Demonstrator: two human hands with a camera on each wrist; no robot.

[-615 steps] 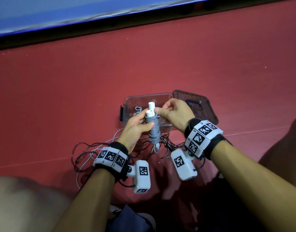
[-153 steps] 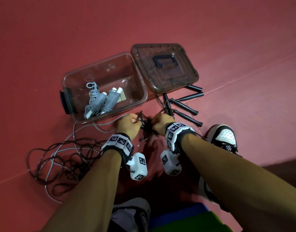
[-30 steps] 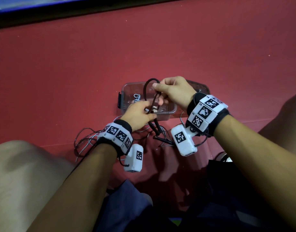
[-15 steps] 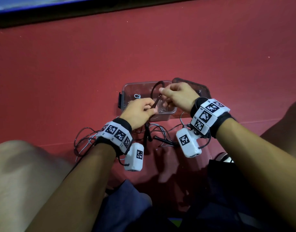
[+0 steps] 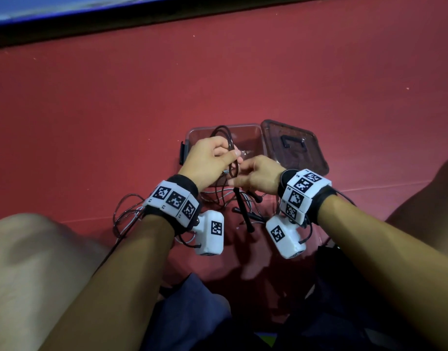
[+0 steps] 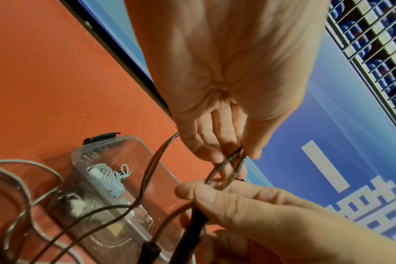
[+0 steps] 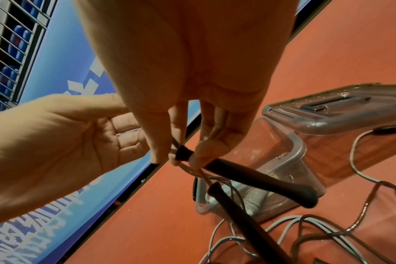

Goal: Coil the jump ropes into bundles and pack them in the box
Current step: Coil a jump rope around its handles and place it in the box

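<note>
The left hand [image 5: 209, 160] pinches a doubled loop of the dark jump rope [image 5: 231, 158] between thumb and fingertips [image 6: 252, 151], the other fingers curled close around the cord. The loop rises above the fist and arches back over the box. Just below it, the right hand [image 5: 256, 177] closes thumb and fingers [image 7: 201, 155] round the top ends of the rope's two black handles [image 7: 255, 176], where the cord enters them; the handles hang down from that grip, one pointing toward the floor, the other angled out to the side. The two hands are almost touching, the left a little higher than the right.

Directly behind the hands sits the clear plastic box [image 5: 248, 133] on the red floor [image 5: 116, 110], a black latch on its left end. In the left wrist view a coiled grey jump rope with white handles [image 6: 106, 180] lies inside it. The smoky transparent lid [image 5: 294, 148], with its dark recessed handle, rests tilted against the box's right edge.

On the floor in front of the box and under the wrists lies a loose tangle of grey and dark cords [image 5: 131, 211], spreading out to the left, with further black handles among it. Both wrists wear black bands with white marker blocks and a white camera housing. The person's bare knees frame the scene on either side.
</note>
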